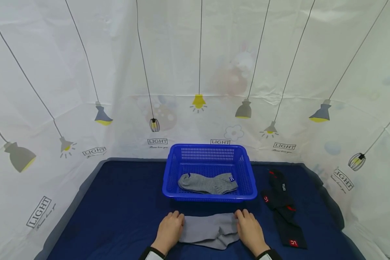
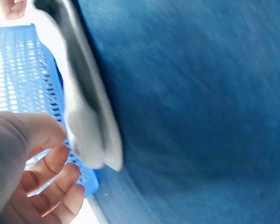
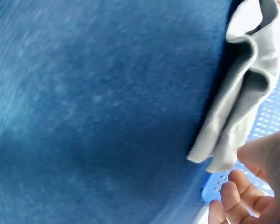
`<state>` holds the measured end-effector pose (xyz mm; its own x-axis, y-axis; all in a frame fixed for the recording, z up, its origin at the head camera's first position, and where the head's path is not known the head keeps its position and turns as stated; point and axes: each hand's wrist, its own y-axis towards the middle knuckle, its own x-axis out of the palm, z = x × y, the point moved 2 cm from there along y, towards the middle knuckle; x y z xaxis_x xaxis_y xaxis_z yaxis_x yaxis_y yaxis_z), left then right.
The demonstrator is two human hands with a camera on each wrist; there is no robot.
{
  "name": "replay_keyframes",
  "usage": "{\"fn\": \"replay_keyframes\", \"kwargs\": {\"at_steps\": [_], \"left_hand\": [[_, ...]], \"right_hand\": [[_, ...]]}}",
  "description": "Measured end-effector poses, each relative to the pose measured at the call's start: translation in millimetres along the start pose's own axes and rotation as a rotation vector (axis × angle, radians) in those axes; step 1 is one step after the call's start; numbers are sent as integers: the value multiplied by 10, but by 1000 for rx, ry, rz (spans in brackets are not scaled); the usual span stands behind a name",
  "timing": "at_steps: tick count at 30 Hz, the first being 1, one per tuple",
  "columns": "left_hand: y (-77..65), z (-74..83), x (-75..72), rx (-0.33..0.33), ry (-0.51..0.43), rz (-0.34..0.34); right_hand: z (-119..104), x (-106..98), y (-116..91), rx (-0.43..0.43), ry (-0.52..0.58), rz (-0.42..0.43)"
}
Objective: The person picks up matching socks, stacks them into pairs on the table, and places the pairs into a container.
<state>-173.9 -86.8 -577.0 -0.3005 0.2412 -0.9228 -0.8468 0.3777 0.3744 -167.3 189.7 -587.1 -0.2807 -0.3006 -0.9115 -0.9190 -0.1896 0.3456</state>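
Smooth grey socks lie stretched sideways on the dark blue cloth, one layer over another, with folds at the lower right. My left hand pinches them at the left end; in the left wrist view the thumb meets their edge and the index finger is hidden. At the other end my right hand pinches the far corner. Its thumb is at the sock edge in the right wrist view, with the other fingers curled below.
Just beyond the hands stands a blue plastic basket with ribbed grey socks inside. Black socks with red marks lie on the blue cloth to the right. A white printed curtain encloses the back and sides.
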Motion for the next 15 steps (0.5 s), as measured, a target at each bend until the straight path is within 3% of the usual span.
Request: {"fn": "replay_keyframes", "kwargs": {"at_steps": [8, 15], "left_hand": [[-49, 216, -51, 103, -78, -49], [-115, 362, 27, 192, -86, -33]], "right_hand": [[-134, -81, -69, -140, 83, -56], [-190, -45, -117, -200, 102, -106]]}}
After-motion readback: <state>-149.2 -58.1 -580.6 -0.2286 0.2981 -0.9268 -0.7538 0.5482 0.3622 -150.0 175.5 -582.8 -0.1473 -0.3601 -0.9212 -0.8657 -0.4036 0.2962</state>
